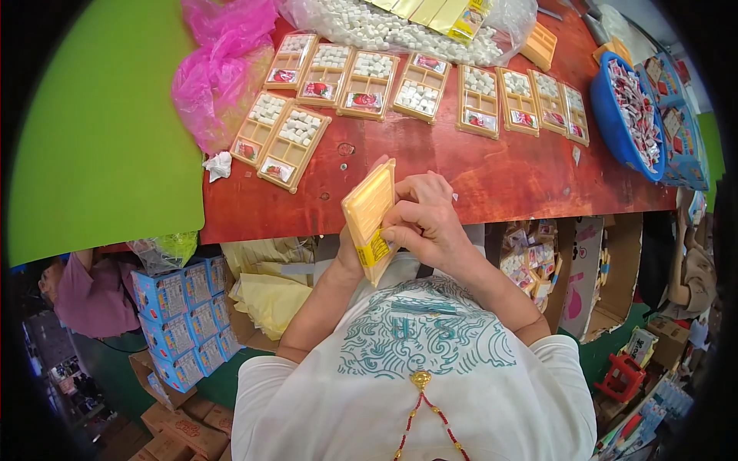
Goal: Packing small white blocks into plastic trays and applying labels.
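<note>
My left hand point(350, 253) is closed around a shallow tan plastic tray point(373, 201), held tilted up over the table's near edge with its ribbed underside showing. A yellow printed label point(373, 250) wraps across the tray's lower part. My right hand point(430, 219) pinches with thumb and forefinger at the label's right edge, against the tray. What the tray holds is hidden from this side. Beyond my hands stand several compartment trays point(373, 75) with white cubes and small red-and-white sachets in them.
The red table point(461, 180) carries a clear bag of white cubes point(377, 32), a pink plastic bag point(223, 69), yellow label sheets point(430, 14) and a blue basin point(615, 115) of sachets. A cardboard box point(615, 296) stands below, at right. People sit at both sides.
</note>
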`<state>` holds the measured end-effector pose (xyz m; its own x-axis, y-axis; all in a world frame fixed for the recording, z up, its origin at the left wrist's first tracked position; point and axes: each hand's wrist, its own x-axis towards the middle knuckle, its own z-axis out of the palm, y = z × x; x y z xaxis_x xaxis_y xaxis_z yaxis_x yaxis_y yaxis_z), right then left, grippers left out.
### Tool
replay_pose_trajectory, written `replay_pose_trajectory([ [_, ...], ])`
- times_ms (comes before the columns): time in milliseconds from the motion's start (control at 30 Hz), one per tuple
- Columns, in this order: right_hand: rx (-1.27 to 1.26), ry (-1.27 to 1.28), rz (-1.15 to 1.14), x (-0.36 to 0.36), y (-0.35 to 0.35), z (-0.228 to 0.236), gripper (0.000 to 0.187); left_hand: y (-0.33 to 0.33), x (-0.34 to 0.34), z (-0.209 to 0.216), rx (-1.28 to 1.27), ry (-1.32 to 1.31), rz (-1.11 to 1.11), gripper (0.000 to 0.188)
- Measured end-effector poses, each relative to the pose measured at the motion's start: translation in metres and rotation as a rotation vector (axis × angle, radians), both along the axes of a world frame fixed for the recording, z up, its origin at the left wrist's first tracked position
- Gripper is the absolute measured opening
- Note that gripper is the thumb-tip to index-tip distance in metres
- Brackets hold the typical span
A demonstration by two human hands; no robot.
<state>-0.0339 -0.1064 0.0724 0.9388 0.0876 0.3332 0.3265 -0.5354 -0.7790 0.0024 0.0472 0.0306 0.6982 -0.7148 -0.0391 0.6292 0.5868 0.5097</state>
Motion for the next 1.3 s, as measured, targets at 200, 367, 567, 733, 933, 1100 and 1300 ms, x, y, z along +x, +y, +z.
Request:
replay_pose_trajectory([
  [200, 0.003, 0.062, -0.018, 0.002, 0.002, -0.009, 0.012, 0.023, -0.018, 0.007, 0.154, -0.001, 0.104, 0.061],
  [367, -0.037, 0.061, -0.04, 0.004, 0.007, -0.017, 0.013, 0.027, -0.02, 0.0, 0.558, -0.267, 0.157, 0.042],
  [567, -0.11, 0.005, -0.046, 0.003, 0.006, -0.017, 0.013, 0.025, -0.016, 0.007, 0.473, -0.081, 0.168, 0.033],
  [733, -0.199, -0.047, -0.01, 0.001, 0.008, -0.013, 0.011, 0.031, -0.017, -0.005, 0.524, -0.111, 0.182, 0.036],
  [933, -0.249, -0.085, 0.001, 0.0, 0.009, -0.013, 0.014, 0.03, -0.02, -0.012, 0.526, -0.108, 0.248, 0.036],
  [1100, -0.216, -0.101, 0.003, -0.002, 0.011, -0.016, 0.014, 0.023, -0.021, -0.008, 0.423, 0.015, 0.302, 0.031],
  [1300, -0.106, -0.008, 0.028, -0.006, 0.009, -0.017, 0.037, 0.021, -0.023, -0.007, 0.329, 0.111, 0.31, 0.034],
])
